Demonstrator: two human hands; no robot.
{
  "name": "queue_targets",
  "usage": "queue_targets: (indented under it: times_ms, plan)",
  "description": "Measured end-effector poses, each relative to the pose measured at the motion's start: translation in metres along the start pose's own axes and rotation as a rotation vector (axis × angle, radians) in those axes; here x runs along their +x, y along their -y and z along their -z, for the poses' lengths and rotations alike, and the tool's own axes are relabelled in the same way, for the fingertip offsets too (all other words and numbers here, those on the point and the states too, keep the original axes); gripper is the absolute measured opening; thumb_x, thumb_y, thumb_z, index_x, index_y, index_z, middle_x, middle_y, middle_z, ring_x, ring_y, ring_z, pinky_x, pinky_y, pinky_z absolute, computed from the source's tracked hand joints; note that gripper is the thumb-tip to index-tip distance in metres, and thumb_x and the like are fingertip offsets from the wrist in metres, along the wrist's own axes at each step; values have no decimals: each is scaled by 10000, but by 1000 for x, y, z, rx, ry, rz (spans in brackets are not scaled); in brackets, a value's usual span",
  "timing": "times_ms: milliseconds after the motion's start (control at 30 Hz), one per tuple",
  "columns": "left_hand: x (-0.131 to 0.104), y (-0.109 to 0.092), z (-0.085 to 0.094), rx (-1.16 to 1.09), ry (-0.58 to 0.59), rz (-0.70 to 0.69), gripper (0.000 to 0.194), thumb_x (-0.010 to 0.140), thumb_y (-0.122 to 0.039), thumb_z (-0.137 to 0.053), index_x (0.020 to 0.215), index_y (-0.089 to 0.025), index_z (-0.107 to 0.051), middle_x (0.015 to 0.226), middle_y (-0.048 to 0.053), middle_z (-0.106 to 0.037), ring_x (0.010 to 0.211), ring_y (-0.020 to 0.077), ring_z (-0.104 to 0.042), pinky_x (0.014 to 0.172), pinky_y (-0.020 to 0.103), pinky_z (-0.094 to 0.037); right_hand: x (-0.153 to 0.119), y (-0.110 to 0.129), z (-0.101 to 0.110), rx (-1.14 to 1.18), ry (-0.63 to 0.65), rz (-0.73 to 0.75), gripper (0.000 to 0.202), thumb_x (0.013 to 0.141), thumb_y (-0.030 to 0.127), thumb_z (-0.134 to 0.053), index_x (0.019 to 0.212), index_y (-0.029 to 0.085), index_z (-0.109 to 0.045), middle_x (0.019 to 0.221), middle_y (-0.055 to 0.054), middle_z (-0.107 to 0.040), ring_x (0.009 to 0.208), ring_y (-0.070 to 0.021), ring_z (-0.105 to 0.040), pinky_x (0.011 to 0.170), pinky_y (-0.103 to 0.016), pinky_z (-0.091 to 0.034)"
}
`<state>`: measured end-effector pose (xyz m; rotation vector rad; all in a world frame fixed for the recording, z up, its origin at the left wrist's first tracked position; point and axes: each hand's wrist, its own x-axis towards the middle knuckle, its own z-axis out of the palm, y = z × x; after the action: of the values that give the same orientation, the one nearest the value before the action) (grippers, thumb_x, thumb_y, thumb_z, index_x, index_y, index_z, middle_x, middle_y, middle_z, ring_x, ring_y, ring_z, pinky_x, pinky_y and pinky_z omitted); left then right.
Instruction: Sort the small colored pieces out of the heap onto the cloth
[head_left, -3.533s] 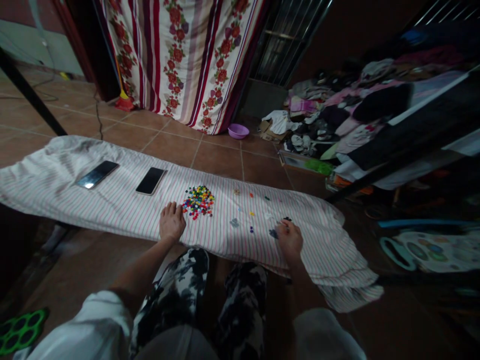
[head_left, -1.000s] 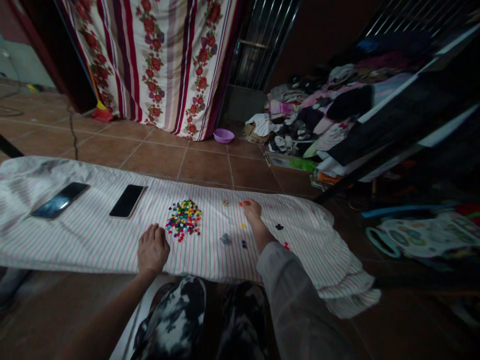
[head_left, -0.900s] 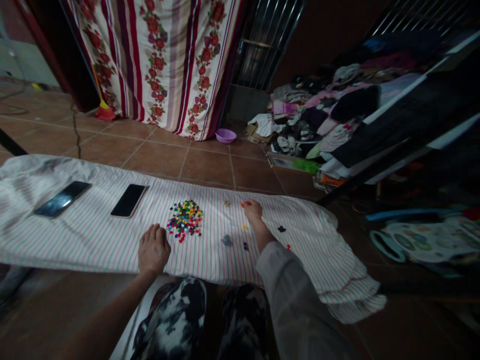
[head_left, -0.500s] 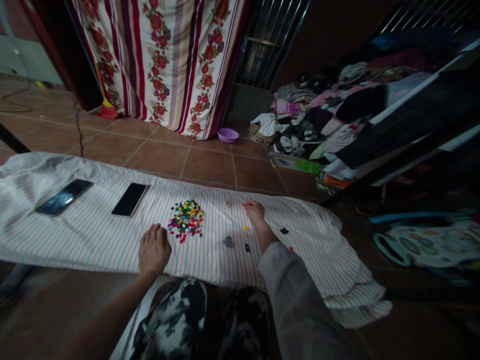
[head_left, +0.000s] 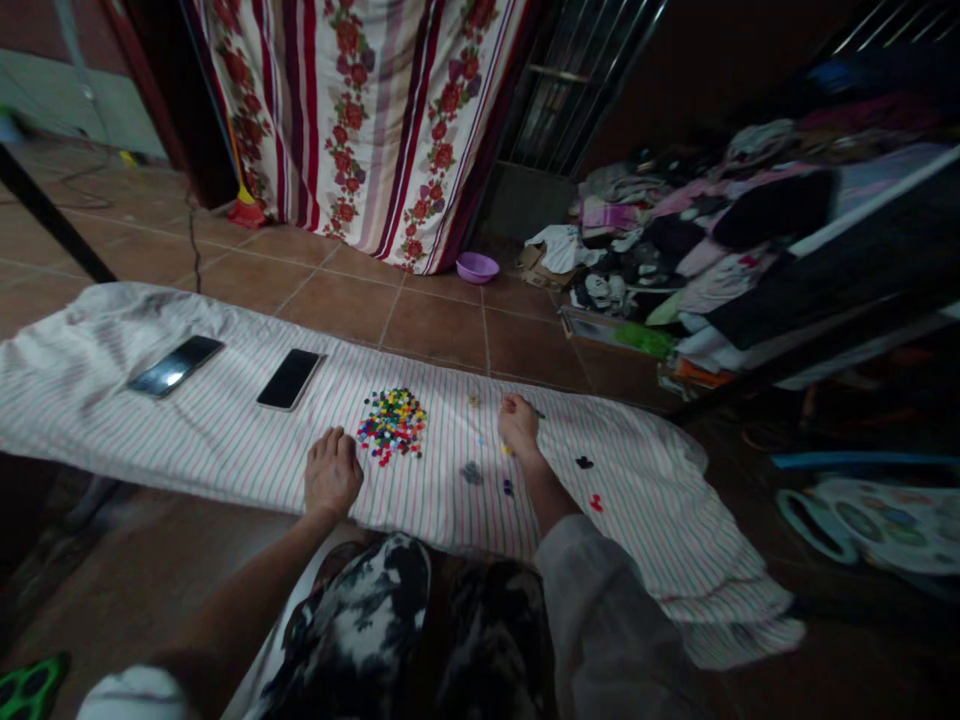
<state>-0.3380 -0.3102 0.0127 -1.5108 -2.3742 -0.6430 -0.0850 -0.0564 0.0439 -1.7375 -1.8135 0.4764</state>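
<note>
A pile of small multicoloured pieces (head_left: 392,424) lies on the striped cloth (head_left: 427,510). My left hand (head_left: 332,472) rests flat on the cloth at the pile's lower left, holding nothing. To the right of the pile, my right hand (head_left: 519,425) is low over the cloth with its fingers pinched; what they hold, if anything, is too small to make out. Around it are small groups: beige (head_left: 474,400), grey (head_left: 471,473), dark purple (head_left: 508,487), black (head_left: 584,462) and red (head_left: 596,502). A yellow piece (head_left: 507,449) shows beside the right hand.
Two phones, one with a glare (head_left: 178,366) and one dark (head_left: 290,379), lie on the cloth's left part. Beyond on the tiled floor are a purple basin (head_left: 477,267), a floral curtain (head_left: 405,130) and heaped clothes (head_left: 690,220).
The view has shifted, so the cloth appears further right. My right hand has moved slightly toward me, near the yellow piece. More red shows at the right-hand red group. My left hand stays beside the pile.
</note>
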Motion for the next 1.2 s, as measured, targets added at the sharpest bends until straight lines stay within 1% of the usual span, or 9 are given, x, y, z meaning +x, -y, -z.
queue_targets:
  times_ms: [100, 233, 333, 467, 533, 667, 767, 900, 1200]
  plan:
    - [0, 0, 0, -10, -3, 11, 226, 873, -194, -425, 1004, -149, -604, 1219, 144, -617, 1201, 293, -514, 987, 429, -399, -36, 28, -13, 185, 54, 230, 299, 801, 210, -463, 976, 162, -700, 938, -80, -672, 828, -170, -617, 810, -288, -482]
    - [-1, 2, -2, -23, 4, 14, 246, 878, -187, -407, 1016, -144, -606, 1225, 152, -614, 1207, 297, -508, 994, 437, -396, -98, 61, -36, 307, 270, 460, 246, 827, 254, -502, 959, 215, -705, 914, -39, -653, 800, -148, -610, 763, -259, -488]
    - [-1, 3, -2, -34, 8, 17, 258, 887, -184, -390, 1021, -142, -606, 1233, 153, -610, 1215, 295, -506, 1006, 440, -391, -138, 75, -51, 263, 402, 536, 212, 842, 226, -517, 934, 229, -708, 911, -28, -639, 798, -135, -606, 761, -244, -482]
    - [-2, 3, -3, -52, 5, 21, 263, 894, -188, -383, 1027, -138, -605, 1241, 156, -605, 1226, 293, -501, 1008, 441, -387, -169, 84, -61, 120, 449, 544, 209, 863, 196, -528, 976, 238, -699, 953, -34, -635, 874, -148, -598, 809, -248, -465]
    - [-2, 3, -3, -52, 5, 22, 265, 895, -191, -385, 1034, -133, -604, 1247, 157, -603, 1228, 296, -499, 1007, 438, -386, -178, 87, -61, 58, 456, 539, 218, 869, 187, -529, 1008, 243, -688, 984, -37, -634, 911, -152, -591, 826, -246, -453]
    - [-2, 3, -3, -55, 20, 25, 268, 884, -186, -399, 1046, -126, -604, 1260, 160, -598, 1237, 299, -490, 1005, 435, -383, -189, 94, -61, -23, 443, 485, 213, 900, 246, -530, 1075, 251, -652, 1024, -34, -631, 873, -144, -590, 786, -236, -441]
    - [-2, 3, -2, -65, 29, 28, 270, 875, -178, -403, 1045, -129, -607, 1269, 161, -592, 1248, 297, -482, 1009, 434, -376, -194, 98, -60, -81, 418, 460, 212, 912, 252, -521, 1091, 255, -634, 1047, -32, -629, 920, -150, -585, 800, -241, -431]
    - [-2, 3, -1, -65, 35, 34, 271, 871, -175, -400, 1038, -123, -607, 1260, 166, -596, 1248, 302, -481, 1012, 438, -370, -196, 104, -57, -155, 419, 461, 227, 921, 234, -494, 1111, 251, -618, 1070, -43, -620, 972, -161, -572, 824, -247, -423]
    - [-3, 4, 1, -90, 31, 25, 254, 833, -174, -439, 1025, -123, -597, 1252, 176, -593, 1244, 304, -480, 1015, 439, -363, -195, 114, -51, -231, 450, 420, 216, 945, 292, -463, 1115, 291, -595, 1081, -20, -607, 925, -150, -575, 790, -252, -423]
